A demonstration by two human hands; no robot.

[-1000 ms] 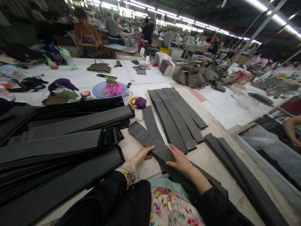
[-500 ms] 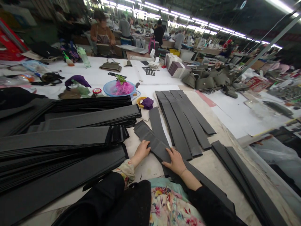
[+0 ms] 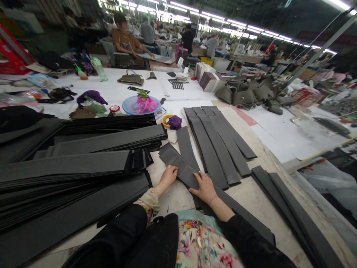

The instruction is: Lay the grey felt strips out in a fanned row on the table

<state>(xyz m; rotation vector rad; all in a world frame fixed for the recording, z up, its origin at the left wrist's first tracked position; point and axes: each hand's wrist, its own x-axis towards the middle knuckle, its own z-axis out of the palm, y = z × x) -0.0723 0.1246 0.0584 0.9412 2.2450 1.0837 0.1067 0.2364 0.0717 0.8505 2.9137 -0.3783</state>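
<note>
A dark grey strip [image 3: 182,166] lies slantwise in front of me, on top of other strips. At its near-left edge my left hand [image 3: 167,178] has its fingers curled and pressed together on the rim. My right hand [image 3: 205,189] rests flat on the strip's surface, fingers spread and thumb apart. Beyond the right hand, several similar strips [image 3: 214,149] are fanned out side by side. Another strip [image 3: 187,147] sits under the far part of the one I touch. The strip's lower end runs to the right beneath my right forearm.
Thick stacks of dark strips [image 3: 83,163] cover the left side. Two or more strips [image 3: 290,208] lie near the right table edge. Farther back stand a blue plate [image 3: 126,106] with a pink bag, a yellow bowl [image 3: 166,118] and piled olive bags [image 3: 245,95]. Co-workers sit beyond the table.
My right hand has slid slightly left and back along the strip. The left hand is nearly unmoved. A person across the table has stretched an arm to the right.
</note>
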